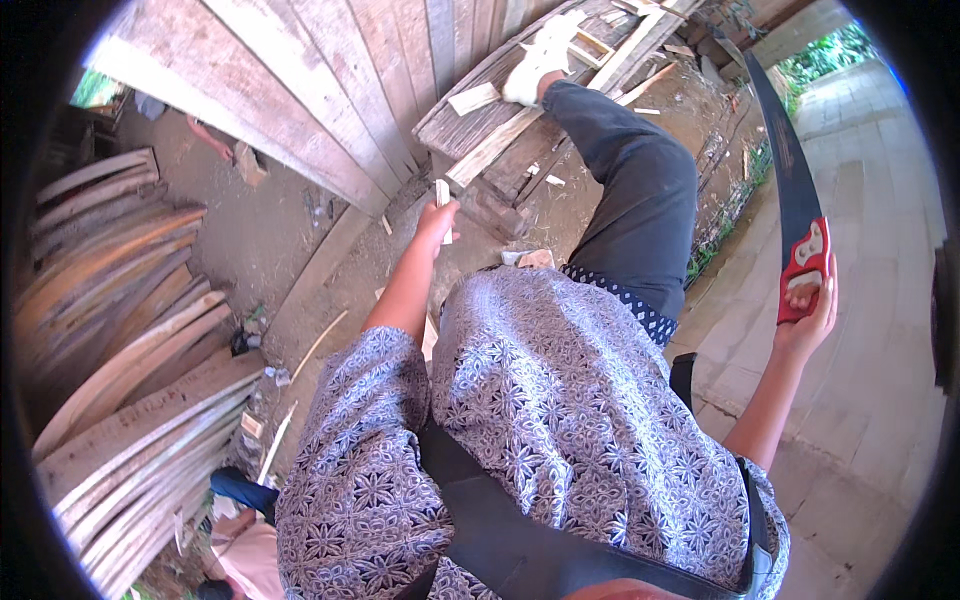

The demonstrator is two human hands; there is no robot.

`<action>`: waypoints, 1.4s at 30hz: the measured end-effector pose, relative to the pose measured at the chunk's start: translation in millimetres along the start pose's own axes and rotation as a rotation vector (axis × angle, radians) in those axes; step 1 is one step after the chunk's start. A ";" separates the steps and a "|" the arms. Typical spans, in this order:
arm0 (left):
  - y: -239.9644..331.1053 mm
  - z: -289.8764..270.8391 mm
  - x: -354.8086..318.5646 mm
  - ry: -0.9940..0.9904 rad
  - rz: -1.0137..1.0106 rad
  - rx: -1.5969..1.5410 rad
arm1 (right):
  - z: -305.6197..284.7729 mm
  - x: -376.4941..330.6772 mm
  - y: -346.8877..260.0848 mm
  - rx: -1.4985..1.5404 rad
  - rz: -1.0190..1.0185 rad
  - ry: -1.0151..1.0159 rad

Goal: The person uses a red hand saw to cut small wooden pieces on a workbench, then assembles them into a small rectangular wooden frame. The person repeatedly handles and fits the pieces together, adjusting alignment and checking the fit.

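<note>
Red-handled pruning saw point(797, 200) stood gripped in the right hand point(810, 310), blade pointing up and away; left hand point(437, 220) apparently closed on a small wood offcut point(443, 195).

1. Hand saw point(795, 190): dark curved blade with a red and white handle, gripped in the right hand point(812, 310) at 3 o'clock, blade tip rising toward 1 o'clock.
2. Small pale wood piece point(443, 195): upright, pinched by the left hand point(436, 225) near 12 o'clock.
</note>
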State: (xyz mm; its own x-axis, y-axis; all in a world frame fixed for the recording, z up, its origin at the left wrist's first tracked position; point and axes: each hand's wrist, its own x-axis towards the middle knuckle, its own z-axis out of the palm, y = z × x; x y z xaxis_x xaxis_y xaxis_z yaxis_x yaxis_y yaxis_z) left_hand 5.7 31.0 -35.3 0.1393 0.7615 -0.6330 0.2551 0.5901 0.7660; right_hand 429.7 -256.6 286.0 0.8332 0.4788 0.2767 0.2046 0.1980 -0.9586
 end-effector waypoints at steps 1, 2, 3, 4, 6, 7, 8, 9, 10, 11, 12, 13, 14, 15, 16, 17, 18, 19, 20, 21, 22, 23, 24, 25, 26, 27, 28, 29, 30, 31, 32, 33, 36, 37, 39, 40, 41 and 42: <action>14.2 -2.2 6.7 -0.009 0.005 0.048 | -10.2 -9.0 4.2 -0.007 0.030 0.066; 21.0 -0.1 19.1 -0.003 0.030 0.063 | -23.0 -19.3 11.9 -0.021 0.062 0.142; 29.3 2.7 27.8 0.005 0.057 0.066 | -37.5 -24.9 18.2 -0.064 0.048 0.161; 36.5 5.2 35.2 0.012 0.084 0.068 | -50.0 -27.6 22.5 -0.065 0.059 0.202; 32.8 -3.5 41.6 0.001 0.106 0.072 | -60.2 -30.4 30.5 -0.059 0.101 0.260; 27.6 -8.4 39.8 -0.025 0.112 0.047 | -59.2 -29.8 31.3 -0.044 0.078 0.267; 17.5 -12.0 37.2 -0.050 0.110 0.024 | -56.3 -25.2 34.1 -0.017 0.070 0.289; 4.2 -13.2 34.8 -0.050 0.106 -0.002 | -53.7 -19.6 34.0 0.010 0.060 0.319; -13.1 -17.6 28.2 -0.054 0.076 -0.009 | -50.5 -14.1 36.2 0.037 0.051 0.347; -46.3 -33.2 25.4 -0.060 0.024 -0.035 | -48.3 -4.3 45.4 0.025 0.012 0.295; -78.8 -50.6 21.1 -0.058 -0.028 -0.060 | -38.5 5.4 51.8 0.021 0.019 0.272; -118.6 -67.1 10.1 -0.020 -0.045 -0.054 | -29.5 13.6 53.9 0.015 0.024 0.254; -157.8 -82.6 -3.2 0.004 -0.101 -0.066 | -23.7 21.9 53.0 0.011 0.020 0.242; -172.4 -69.0 -26.0 0.038 -0.263 0.061 | -28.3 27.1 51.5 -0.044 0.011 0.272; -210.4 -86.9 -45.0 0.049 -0.336 -0.010 | -19.9 34.6 52.6 -0.058 0.021 0.274; -242.0 -94.4 -66.7 0.067 -0.420 -0.049 | -15.0 40.7 51.9 -0.086 0.027 0.279; -267.9 -99.5 -91.0 0.095 -0.503 -0.112 | -9.7 43.6 47.8 -0.075 0.046 0.256; -287.3 -103.5 -113.7 0.120 -0.583 -0.172 | -4.8 45.2 43.7 -0.064 0.065 0.235; -298.7 -107.5 -133.5 0.146 -0.640 -0.233 | -1.7 49.8 39.9 -0.055 0.082 0.212; -309.6 -115.0 -155.9 0.186 -0.685 -0.303 | 2.2 59.7 46.7 -0.065 0.110 0.192; -316.1 -118.8 -166.7 0.211 -0.713 -0.358 | 7.0 67.3 53.8 -0.075 0.144 0.157; -313.9 -123.2 -173.7 0.224 -0.739 -0.382 | 0.4 73.0 60.6 -0.099 0.179 0.152; -310.2 -129.7 -180.1 0.257 -0.748 -0.422 | 9.3 76.8 59.7 -0.108 0.226 0.118; -304.6 -135.0 -181.1 0.277 -0.732 -0.445 | 20.2 76.3 60.6 -0.104 0.255 0.053; -297.4 -138.1 -175.4 0.284 -0.705 -0.468 | 26.4 82.2 64.8 -0.108 0.257 0.000; -286.8 -135.5 -163.8 0.301 -0.663 -0.495 | 35.6 92.7 86.6 -0.108 0.265 -0.063; -275.5 -134.0 -153.5 0.312 -0.612 -0.520 | 43.1 103.7 105.6 -0.109 0.271 -0.127; -256.0 -127.1 -135.3 0.313 -0.557 -0.526 | 40.9 115.5 122.2 -0.154 0.346 -0.236; -238.4 -117.4 -119.1 0.337 -0.491 -0.547 | 47.8 129.0 137.9 -0.191 0.333 -0.301; -222.9 -108.1 -102.7 0.359 -0.423 -0.573 | 60.3 143.2 157.3 -0.224 0.318 -0.369; -199.6 -97.7 -91.3 0.309 -0.391 -0.546 | 66.1 156.8 180.2 -0.263 0.309 -0.419; -176.6 -86.7 -84.6 0.262 -0.357 -0.522 | 74.9 174.2 207.9 -0.340 0.214 -0.457; -110.9 -38.5 -84.6 0.314 -0.355 -0.591 | 112.2 224.3 271.6 -0.459 0.034 -0.529; -98.3 -22.5 -84.0 0.340 -0.337 -0.606 | 132.0 243.0 292.9 -0.468 -0.012 -0.552; -77.7 10.4 -81.9 0.395 -0.309 -0.624 | 166.4 275.0 332.8 -0.761 -0.043 -0.569; -70.3 26.4 -80.4 0.417 -0.346 -0.641 | 184.2 292.3 349.9 -0.908 -0.069 -0.576; -55.5 29.6 -96.8 0.440 -0.412 -0.652 | 206.7 301.1 355.1 -0.989 -0.055 -0.586; -45.8 45.2 -103.2 0.458 -0.451 -0.669 | 224.1 311.4 366.6 -1.056 -0.061 -0.582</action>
State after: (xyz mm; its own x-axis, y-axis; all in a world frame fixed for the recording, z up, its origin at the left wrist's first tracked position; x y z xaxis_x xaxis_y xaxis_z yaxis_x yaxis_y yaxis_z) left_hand 22.8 -86.6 -10.1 -0.2667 0.3698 -0.8900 -0.4315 0.7799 0.4534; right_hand 649.0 156.7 35.8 0.5071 0.8603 0.0519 0.7812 -0.4333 -0.4494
